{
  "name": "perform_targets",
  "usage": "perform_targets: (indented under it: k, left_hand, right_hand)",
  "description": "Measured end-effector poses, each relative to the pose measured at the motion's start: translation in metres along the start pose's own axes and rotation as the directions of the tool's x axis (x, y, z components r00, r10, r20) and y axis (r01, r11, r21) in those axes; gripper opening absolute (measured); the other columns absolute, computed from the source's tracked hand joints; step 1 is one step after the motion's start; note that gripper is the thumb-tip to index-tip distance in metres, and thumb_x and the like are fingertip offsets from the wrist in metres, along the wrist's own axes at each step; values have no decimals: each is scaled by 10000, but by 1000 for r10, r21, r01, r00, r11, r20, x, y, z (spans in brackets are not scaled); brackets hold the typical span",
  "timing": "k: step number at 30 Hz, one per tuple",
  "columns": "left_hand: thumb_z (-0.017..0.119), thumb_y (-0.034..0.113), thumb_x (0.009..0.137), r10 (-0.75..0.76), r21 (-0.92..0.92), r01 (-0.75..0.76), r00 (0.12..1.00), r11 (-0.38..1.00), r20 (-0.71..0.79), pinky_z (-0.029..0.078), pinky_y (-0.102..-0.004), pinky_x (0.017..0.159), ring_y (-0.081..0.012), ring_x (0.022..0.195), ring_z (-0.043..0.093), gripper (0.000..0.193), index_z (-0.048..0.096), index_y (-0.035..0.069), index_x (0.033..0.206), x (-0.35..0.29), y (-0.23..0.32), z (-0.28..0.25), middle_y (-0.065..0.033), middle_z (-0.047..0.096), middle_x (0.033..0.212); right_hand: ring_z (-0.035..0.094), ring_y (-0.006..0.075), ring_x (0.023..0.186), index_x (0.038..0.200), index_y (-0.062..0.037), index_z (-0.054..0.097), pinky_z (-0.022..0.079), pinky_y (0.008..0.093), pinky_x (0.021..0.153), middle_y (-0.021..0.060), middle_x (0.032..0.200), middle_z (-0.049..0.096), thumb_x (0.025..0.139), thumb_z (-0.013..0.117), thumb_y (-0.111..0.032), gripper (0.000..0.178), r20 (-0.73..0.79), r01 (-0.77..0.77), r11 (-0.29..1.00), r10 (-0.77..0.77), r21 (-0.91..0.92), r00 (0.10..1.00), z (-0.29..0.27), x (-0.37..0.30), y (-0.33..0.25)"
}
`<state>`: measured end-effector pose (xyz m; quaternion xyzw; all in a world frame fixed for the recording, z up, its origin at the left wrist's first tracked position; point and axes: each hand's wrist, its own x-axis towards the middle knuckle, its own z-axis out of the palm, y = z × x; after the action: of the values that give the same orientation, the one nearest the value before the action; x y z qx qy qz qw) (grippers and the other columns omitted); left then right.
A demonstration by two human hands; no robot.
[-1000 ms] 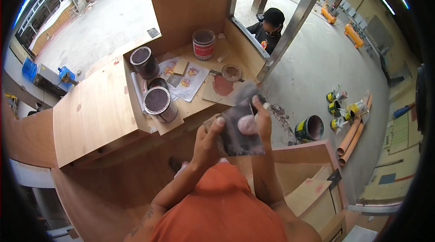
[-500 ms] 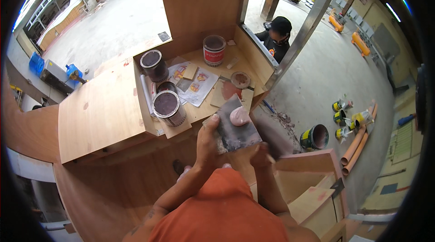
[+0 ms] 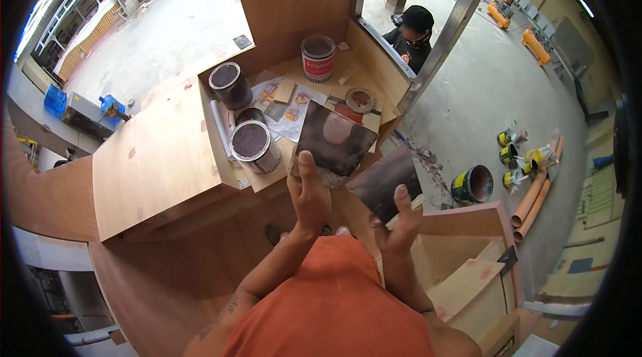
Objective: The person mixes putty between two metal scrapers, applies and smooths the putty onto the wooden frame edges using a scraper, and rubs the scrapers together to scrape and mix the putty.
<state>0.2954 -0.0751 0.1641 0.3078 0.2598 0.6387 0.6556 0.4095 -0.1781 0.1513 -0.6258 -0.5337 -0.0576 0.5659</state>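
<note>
My left hand [image 3: 309, 198] grips the near edge of a dark, flat putty board [image 3: 328, 155], thumb up along it. On its face sits a flattened patch of pink putty [image 3: 336, 130]. A wide, dark putty spreader [image 3: 388, 186] with a pale strip along its edge is in my right hand [image 3: 399, 228], the thumb resting on that strip. The spreader is tilted, just to the right of the board and apart from it. Behind the board, a round lid with reddish residue [image 3: 360, 99] lies on the wooden bench, partly hidden below.
Cans stand on the bench: an open can of dark paste [image 3: 251, 142], another behind it [image 3: 227, 79], and a red-labelled can [image 3: 317, 63]. Printed sheets [image 3: 294, 126] lie between. A metal post [image 3: 455, 29] rises right, a co-worker [image 3: 411, 39] beyond. Buckets [image 3: 471, 184] and orange pipes [image 3: 535, 200] lie right.
My right hand has moved up and the spreader now shows separately, right of the board. The putty has gone from a rounded mound to a flatter patch. The board has turned and shifted away from me.
</note>
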Motion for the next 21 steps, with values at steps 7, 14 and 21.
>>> perform_targets:
  k: [7, 14, 21]
  left_hand:
    - [433, 238, 1036, 128, 186, -162, 975, 969, 181, 474, -261, 808, -116, 918, 590, 379, 514, -53, 1265, -19, 3, -7, -77, 646, 1051]
    - [454, 157, 1013, 66, 530, -554, 729, 643, 681, 515, -287, 774, -151, 900, 639, 346, 534, -32, 1292, -11, 35, -34, -112, 679, 1067]
    - [486, 311, 995, -297, -101, 316, 940, 943, 167, 580, -316, 590, -226, 848, 704, 394, 547, 31, 1265, -27, 28, -42, -106, 679, 1044]
  right_hand:
    - [545, 162, 458, 1008, 9, 559, 387, 283, 342, 96, 767, 616, 888, 613, -167, 220, 216, -602, 355, 707, 715, 673, 15, 20, -28]
    - [579, 160, 485, 1063, 23, 572, 375, 281, 320, 101, 817, 647, 889, 612, -178, 269, 222, -541, 436, 593, 719, 774, -1, 53, -31]
    - [670, 225, 882, 1100, 44, 603, 553, 325, 744, 196, 1035, 662, 950, 524, -282, 367, 325, -80, 817, -136, 571, 936, -43, 89, -33]
